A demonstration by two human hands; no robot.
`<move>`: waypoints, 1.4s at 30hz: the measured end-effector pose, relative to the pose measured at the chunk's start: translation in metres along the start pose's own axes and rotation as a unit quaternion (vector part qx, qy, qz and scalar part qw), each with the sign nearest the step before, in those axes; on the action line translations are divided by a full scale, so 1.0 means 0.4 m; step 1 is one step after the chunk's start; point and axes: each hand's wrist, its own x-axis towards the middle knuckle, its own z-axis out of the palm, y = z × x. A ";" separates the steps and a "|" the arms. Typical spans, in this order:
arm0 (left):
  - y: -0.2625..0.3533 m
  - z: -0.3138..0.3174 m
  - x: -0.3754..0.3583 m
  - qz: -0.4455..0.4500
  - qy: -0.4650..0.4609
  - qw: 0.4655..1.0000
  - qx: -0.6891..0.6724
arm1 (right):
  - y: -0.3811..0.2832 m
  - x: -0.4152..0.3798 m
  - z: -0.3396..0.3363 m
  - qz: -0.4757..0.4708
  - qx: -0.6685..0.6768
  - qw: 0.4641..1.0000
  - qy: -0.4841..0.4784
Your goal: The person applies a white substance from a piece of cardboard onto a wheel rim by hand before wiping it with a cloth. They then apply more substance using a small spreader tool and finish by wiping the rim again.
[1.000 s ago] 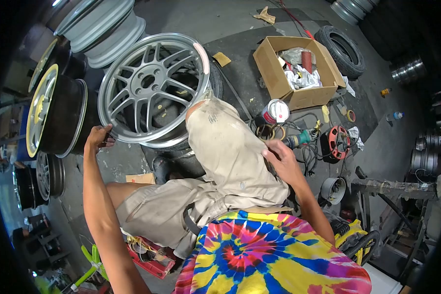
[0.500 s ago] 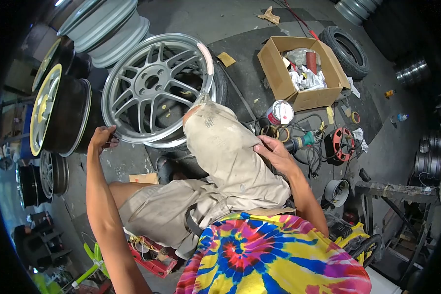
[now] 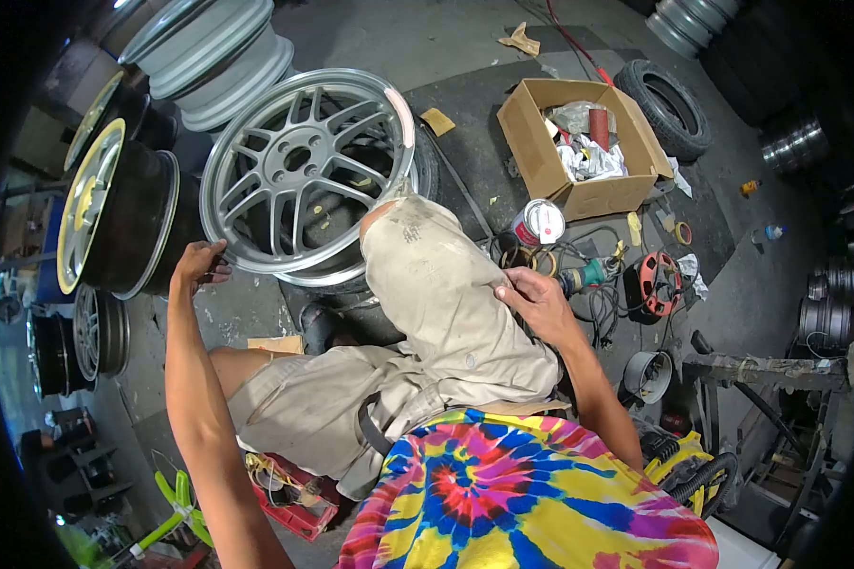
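A grey multi-spoke alloy wheel (image 3: 299, 167) lies tilted in front of me, with a pale pinkish patch (image 3: 399, 112) along its upper right lip. My left hand (image 3: 200, 265) is at the wheel's lower left edge, thumb at the lip and fingers curled below it. Under the wheel are another rim and a black tire (image 3: 428, 169). My raised knee, in beige shorts (image 3: 436, 275), is by the wheel's right side. On the shorts at the thigh rests my right hand (image 3: 539, 302), with thumb and fingers closed at the cloth.
More rims (image 3: 114, 209) stand at the left, and silver ones (image 3: 209, 57) are stacked behind. To the right are a cardboard box (image 3: 588, 197), a can (image 3: 541, 223), a green power tool (image 3: 588, 274), a red cord reel (image 3: 657, 284) and tangled cables. A metal stand (image 3: 769, 370) is farther right.
The view has shifted slightly. Both hands keep the same places, the left at the wheel's edge and the right on the shorts.
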 end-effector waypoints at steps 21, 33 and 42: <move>0.028 0.027 -0.044 -0.006 0.017 1.000 -0.017 | 0.202 -0.248 -0.037 0.089 0.213 0.960 0.160; 0.049 0.034 -0.064 -0.014 0.013 1.000 -0.017 | 0.205 -0.353 -0.068 -0.081 -0.188 0.960 0.192; -0.021 -0.015 0.021 -0.033 -0.064 0.993 -0.098 | 0.486 -0.286 -0.095 -0.076 -0.329 0.936 0.096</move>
